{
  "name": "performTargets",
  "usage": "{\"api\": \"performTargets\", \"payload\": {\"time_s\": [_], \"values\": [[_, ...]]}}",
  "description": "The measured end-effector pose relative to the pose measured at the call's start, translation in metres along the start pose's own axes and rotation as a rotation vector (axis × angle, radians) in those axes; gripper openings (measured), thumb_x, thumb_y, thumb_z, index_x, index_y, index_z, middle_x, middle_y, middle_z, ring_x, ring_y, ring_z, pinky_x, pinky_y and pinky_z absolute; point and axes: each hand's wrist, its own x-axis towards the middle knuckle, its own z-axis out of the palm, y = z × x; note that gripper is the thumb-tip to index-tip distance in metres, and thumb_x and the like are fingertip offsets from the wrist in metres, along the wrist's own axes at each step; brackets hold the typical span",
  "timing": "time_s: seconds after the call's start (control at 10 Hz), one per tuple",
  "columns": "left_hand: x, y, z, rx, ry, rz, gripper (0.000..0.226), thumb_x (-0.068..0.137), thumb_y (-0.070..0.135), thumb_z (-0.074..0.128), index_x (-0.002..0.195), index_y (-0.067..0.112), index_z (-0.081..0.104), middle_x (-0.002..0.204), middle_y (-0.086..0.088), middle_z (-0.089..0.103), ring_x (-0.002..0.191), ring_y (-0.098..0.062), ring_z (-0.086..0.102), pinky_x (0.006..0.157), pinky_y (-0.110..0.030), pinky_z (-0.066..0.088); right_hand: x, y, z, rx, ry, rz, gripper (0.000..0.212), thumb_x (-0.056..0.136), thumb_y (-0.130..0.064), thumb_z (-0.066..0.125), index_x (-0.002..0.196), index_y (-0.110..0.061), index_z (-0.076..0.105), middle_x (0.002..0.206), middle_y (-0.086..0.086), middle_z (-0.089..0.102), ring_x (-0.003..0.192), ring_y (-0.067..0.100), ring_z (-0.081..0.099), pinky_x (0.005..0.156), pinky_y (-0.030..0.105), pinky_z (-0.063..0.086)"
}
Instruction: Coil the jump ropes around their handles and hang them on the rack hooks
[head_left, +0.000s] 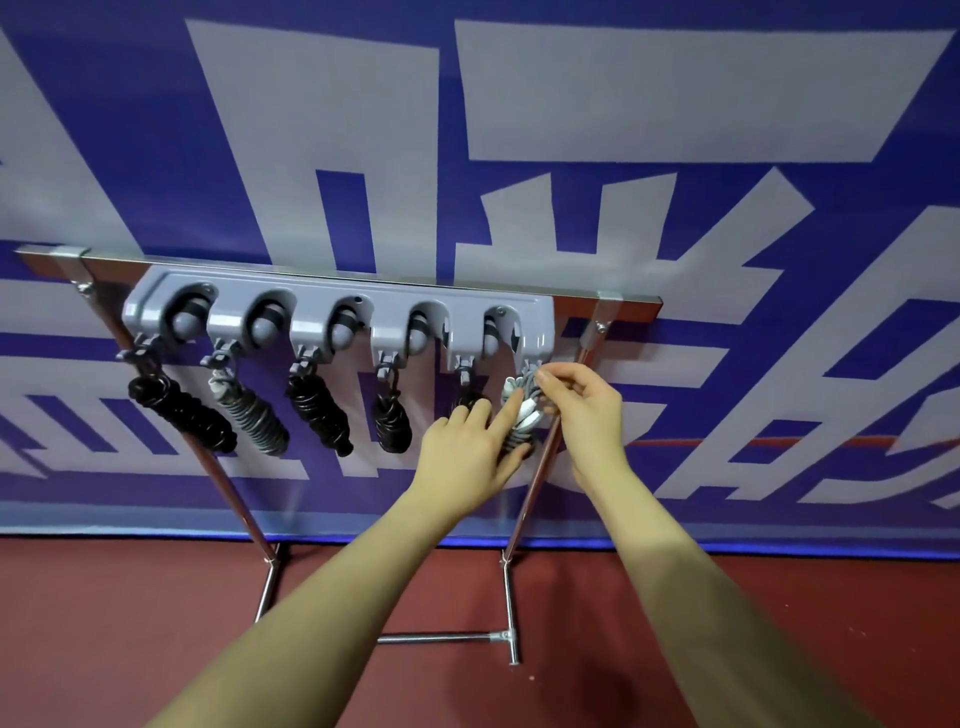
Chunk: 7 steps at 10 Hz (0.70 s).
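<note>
A grey plastic rack (337, 306) with a row of hooks is fixed to a metal stand. Several coiled jump ropes hang from its hooks: a black one (182, 413) at far left, a grey-and-black one (253, 413), and more black ones (318, 413) toward the right. At the rightmost hook (531, 365) hangs a grey-and-white coiled rope (522, 408). My right hand (584, 410) pinches the top loop of this rope just below the hook. My left hand (470, 449) holds the bundle's lower part, index finger laid along it, thumb under it.
The stand's slanted chrome legs (540, 467) run down to a floor crossbar (441, 636) on the red floor. A blue-and-white banner (519, 156) covers the wall right behind the rack.
</note>
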Motion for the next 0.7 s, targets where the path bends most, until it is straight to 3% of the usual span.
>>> {"api": "performTargets", "payload": {"time_s": [0.1,0.2,0.3,0.4,0.5,0.7], "values": [[-0.003,0.005,0.007,0.002,-0.015,-0.03,0.058,0.085,0.047,0.042,0.127,0.013,0.063,0.069,-0.005,0.054,0.05,-0.024,0.052,0.04,-0.026,0.037,0.001,0.002,-0.002,0.047,0.004,-0.015,0.011,0.089,-0.003,0.063,0.088,-0.014,0.066,0.079,0.001,0.067,0.069,0.009,0.062,0.067,0.021,0.051],[-0.009,0.007,0.016,-0.009,-0.013,-0.052,0.059,0.086,0.048,0.044,0.134,0.015,0.051,0.071,-0.005,0.054,0.052,-0.023,0.053,0.041,-0.026,0.039,-0.002,0.009,-0.007,-0.07,-0.046,-0.146,0.014,0.089,-0.004,0.064,0.092,-0.017,0.07,0.091,0.003,0.068,0.075,0.002,0.062,0.071,0.015,0.05],[-0.015,0.01,0.024,0.01,0.0,-0.08,0.058,0.087,0.048,0.045,0.134,0.015,0.043,0.072,-0.005,0.054,0.052,-0.022,0.052,0.042,-0.028,0.039,-0.001,0.02,-0.01,-0.298,-0.066,-0.344,0.016,0.084,-0.004,0.07,0.1,-0.008,0.073,0.094,-0.001,0.061,0.08,0.0,0.056,0.071,0.011,0.043],[-0.015,0.016,0.029,0.007,-0.033,-0.129,0.06,0.086,0.049,0.043,0.134,0.013,0.043,0.069,-0.006,0.052,0.052,-0.021,0.051,0.041,-0.027,0.038,0.006,0.029,-0.009,-0.478,-0.007,-0.489,0.014,0.084,-0.01,0.071,0.097,-0.008,0.074,0.09,-0.009,0.059,0.088,0.011,0.054,0.075,0.013,0.041],[-0.012,0.017,0.028,0.014,-0.099,-0.146,0.064,0.084,0.049,0.041,0.133,0.01,0.05,0.068,-0.006,0.053,0.052,-0.022,0.053,0.042,-0.026,0.039,0.01,0.028,-0.012,-0.549,-0.027,-0.511,0.011,0.084,-0.013,0.071,0.094,-0.009,0.074,0.088,-0.01,0.059,0.087,0.013,0.052,0.075,0.009,0.038],[-0.016,0.01,-0.007,-0.072,-0.133,-0.11,0.057,0.085,0.041,0.04,0.124,0.006,0.063,0.079,-0.008,0.059,0.058,-0.028,0.057,0.044,-0.028,0.04,0.003,0.005,-0.018,-0.773,-0.132,-0.415,0.019,0.09,-0.022,0.065,0.107,-0.015,0.071,0.099,-0.002,0.063,0.095,0.015,0.051,0.082,0.033,0.045]]}}
